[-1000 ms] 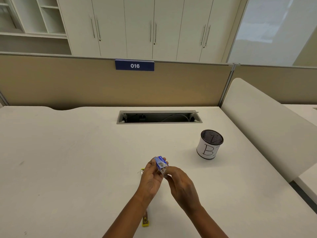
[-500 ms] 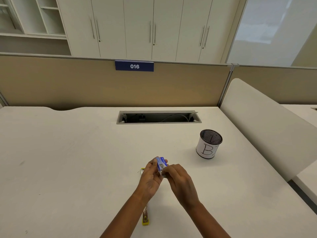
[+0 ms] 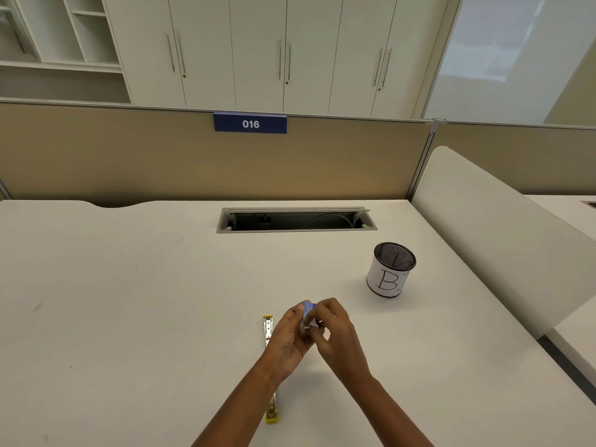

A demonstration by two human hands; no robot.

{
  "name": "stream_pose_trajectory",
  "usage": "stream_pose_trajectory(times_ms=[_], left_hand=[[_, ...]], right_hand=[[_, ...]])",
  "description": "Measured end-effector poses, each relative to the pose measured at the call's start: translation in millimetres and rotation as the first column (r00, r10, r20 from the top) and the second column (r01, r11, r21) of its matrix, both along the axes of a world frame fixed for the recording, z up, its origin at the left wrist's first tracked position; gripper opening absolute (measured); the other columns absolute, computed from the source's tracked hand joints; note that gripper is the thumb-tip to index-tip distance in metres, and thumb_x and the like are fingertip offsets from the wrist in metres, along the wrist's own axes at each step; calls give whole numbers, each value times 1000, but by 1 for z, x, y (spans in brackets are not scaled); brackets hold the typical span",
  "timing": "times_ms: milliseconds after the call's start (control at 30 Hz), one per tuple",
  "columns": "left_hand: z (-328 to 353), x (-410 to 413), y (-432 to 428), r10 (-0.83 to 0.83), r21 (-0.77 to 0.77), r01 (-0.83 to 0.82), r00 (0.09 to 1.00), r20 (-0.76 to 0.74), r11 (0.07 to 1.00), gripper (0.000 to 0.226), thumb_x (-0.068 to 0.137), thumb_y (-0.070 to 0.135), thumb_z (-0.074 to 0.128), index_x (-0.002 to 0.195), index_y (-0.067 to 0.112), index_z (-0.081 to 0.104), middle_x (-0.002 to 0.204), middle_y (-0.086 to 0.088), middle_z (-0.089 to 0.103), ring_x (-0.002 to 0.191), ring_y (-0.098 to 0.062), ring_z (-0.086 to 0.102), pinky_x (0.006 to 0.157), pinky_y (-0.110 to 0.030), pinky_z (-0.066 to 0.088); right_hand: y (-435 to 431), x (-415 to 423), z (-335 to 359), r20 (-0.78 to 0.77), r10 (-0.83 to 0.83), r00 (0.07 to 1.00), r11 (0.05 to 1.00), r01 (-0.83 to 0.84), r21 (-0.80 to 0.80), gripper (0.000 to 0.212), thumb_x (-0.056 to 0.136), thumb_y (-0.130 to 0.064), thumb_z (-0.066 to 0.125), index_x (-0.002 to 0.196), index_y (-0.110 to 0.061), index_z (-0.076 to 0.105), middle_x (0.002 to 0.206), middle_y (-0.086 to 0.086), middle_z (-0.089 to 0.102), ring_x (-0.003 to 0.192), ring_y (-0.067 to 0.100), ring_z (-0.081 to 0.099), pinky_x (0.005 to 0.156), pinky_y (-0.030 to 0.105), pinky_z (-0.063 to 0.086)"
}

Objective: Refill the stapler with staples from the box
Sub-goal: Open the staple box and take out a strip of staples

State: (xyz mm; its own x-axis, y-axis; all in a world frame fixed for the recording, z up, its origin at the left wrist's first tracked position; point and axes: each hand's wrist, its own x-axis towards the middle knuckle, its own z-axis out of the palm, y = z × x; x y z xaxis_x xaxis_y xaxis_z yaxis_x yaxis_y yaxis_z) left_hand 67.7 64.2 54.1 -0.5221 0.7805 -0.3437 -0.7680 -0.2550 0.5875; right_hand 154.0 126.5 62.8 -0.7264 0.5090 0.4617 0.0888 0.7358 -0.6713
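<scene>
The stapler (image 3: 268, 330) lies flat on the white bench (image 3: 129, 301), swung fully open, so that its long axis runs almost straight away from the person. One yellow-tipped end points toward the far partition, and the other yellow end sits close to the near edge of the bench. The left forearm crosses above its middle and hides that stretch. The small blue staple box (image 3: 309, 314) is held above the bench, just right of the stapler's far half, pinched between both hands. The left hand (image 3: 290, 340) is closed on the box from the left, with its fingers curled around it. The right hand (image 3: 335, 330) grips the box from the right and above, with fingertips bunched on its top end. Whether the box is open cannot be told. A mesh pen cup (image 3: 390, 271) marked with a letter stands well apart to the right.
</scene>
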Motion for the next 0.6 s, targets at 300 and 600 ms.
stream_pose_trajectory(times_ms=[300, 600], left_hand=[[-1, 2, 2, 26, -161, -44, 993, -113, 986, 16, 100, 7, 31, 107, 4, 45, 90, -16, 61, 79, -26, 60, 55, -24, 56], [-10, 8, 12, -1, -292, -54, 982, -186, 955, 30, 98, 3, 36, 127, -3, 41, 89, -16, 60, 71, -23, 58, 47, -18, 54]], right_hand=[[29, -1, 4, -1, -321, 947, 275, 93, -957, 24, 87, 2, 41, 66, -7, 48, 65, 9, 55, 59, 20, 51, 55, 25, 43], [29, 5, -12, 356, -11, 934, 696, 263, -668, 20, 79, -21, 70, 94, -11, 63, 75, 1, 62, 64, 9, 55, 55, 14, 43]])
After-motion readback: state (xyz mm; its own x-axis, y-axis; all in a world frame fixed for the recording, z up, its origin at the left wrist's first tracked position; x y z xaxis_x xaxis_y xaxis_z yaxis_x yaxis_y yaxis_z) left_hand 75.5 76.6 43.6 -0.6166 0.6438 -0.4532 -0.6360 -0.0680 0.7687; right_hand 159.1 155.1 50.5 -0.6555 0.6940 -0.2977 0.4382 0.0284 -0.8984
